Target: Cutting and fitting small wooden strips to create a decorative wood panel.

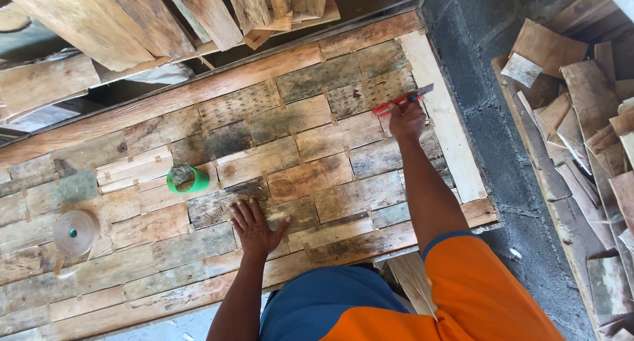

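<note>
A large panel (310, 126) made of several short weathered wood pieces inside a plank frame lies in front of me. My left hand (254, 227) rests flat on it near the front edge, fingers spread, holding nothing. My right hand (407, 119) reaches to the far right of the panel and grips a red-handled tool (401, 100) with a dark tip, held against the pale right frame plank (444, 119).
A green cup (187, 178) lies on its side on the panel. A clear round lidded container (74, 232) sits at the left. Stacked planks (152, 14) lie beyond the panel. A heap of wood offcuts (581, 96) fills the right, past a grey block floor (502, 136).
</note>
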